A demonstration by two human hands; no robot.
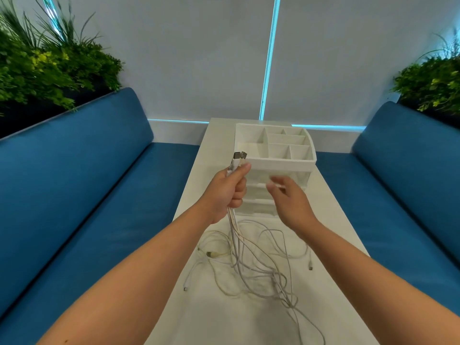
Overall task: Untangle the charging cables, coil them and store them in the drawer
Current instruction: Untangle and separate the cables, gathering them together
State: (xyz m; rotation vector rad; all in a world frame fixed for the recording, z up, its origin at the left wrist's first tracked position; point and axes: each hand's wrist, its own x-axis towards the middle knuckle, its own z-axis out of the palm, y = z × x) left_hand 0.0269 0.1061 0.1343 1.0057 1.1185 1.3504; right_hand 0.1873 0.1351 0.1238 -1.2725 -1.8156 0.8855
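A long white table (249, 324) ran away from the person between two blue cushioned benches, one bench (74, 170) to the left of the raised hands and the other (408, 165) to the right. Green plants (49, 63) stood behind the left bench's backrest, and more foliage (433, 83) behind the right one. Pale roller blinds (199, 58) covered the far wall, with thin strips of bright light showing at their edges.

The left hand (229, 192) was held up above the table, its fingers curled and its thumb pressed across a bunch of white charging cables (261, 267). Several metal plug ends (238, 156) stuck up just above that fist. Below it the cords hung down in a close bundle and spread into a loose tangle on the tabletop, lying beneath and between both forearms. One free plug (185, 289) lay to the lower left of the tangle, another (311, 267) to its right, and one strand trailed toward the near edge of the table.

Just beyond both hands stood a white drawer organizer (293, 161), its top divided into open compartments and its drawer fronts partly hidden behind the hands; whether any drawer was pulled out could not be told.

The right hand (291, 202) hovered beside the left, blurred, its fingers loosely spread and bent, holding nothing and touching no cord.
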